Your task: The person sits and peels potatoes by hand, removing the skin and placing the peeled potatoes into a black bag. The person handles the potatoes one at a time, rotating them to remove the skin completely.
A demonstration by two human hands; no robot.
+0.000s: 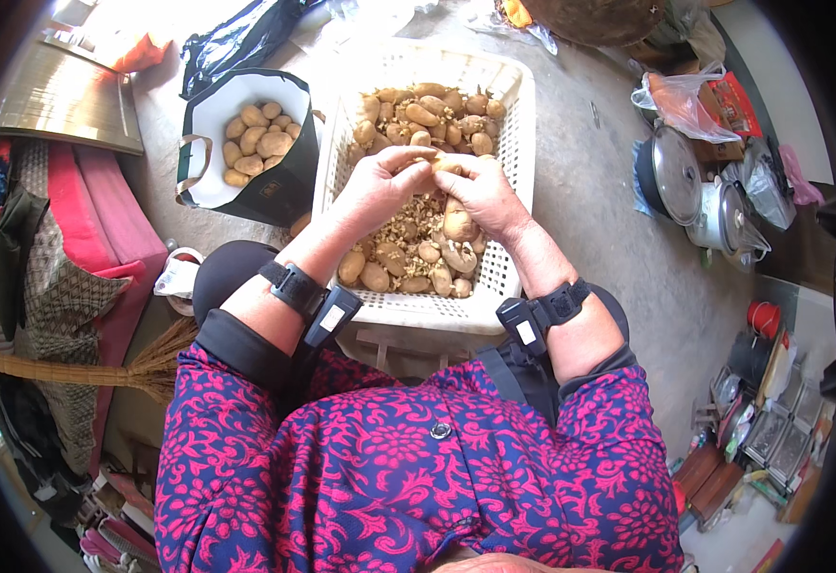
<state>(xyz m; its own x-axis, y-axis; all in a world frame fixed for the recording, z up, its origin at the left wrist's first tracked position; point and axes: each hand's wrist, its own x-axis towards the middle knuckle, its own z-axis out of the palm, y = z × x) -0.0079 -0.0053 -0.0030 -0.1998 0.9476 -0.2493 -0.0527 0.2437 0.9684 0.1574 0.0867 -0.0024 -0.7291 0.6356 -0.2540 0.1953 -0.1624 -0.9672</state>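
My left hand (389,183) and my right hand (481,188) meet over a white perforated plastic crate (426,315). A small potato (448,165) is held between the fingertips of both hands; fingers partly cover it. Below my hands, the crate holds sprouted potatoes (391,258) and a heap of loose pale sprouts (418,215). More sprouting potatoes (421,114) fill its far end. To the left stands a dark shopping bag (260,197) with a white lining, and smooth potatoes (253,140) without visible sprouts lie inside.
A straw broom (138,369) lies at the left, near a pink-edged covered piece of furniture (95,208). A black plastic bag (239,43) rests beyond the shopping bag. Lidded pots (678,170) stand along the right side of the concrete floor (583,193).
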